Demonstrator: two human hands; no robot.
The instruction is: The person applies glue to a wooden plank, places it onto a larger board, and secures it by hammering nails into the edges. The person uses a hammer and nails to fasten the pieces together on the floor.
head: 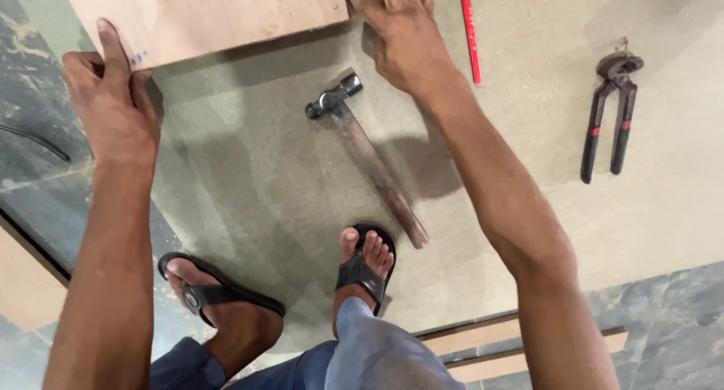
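Observation:
My left hand (pixel 111 99) grips the near left corner of a light plywood panel (pixel 204 16), thumb laid on top of it. My right hand (pixel 400 32) rests on the panel's near right corner, fingers spread over the edge. The panel is raised above a large grey-beige board (pixel 528 209) on the floor and casts a shadow on it. A hammer (pixel 367 156) with a wooden handle lies on that board between my arms, its steel head pointing toward the panel.
A red pencil (pixel 470 32) lies just right of my right hand. Black pincers (pixel 609 115) with red bands lie at the far right. My sandalled feet (pixel 362 265) stand on the board's near edge. Wood strips (pixel 483 345) lie on the dark stone floor.

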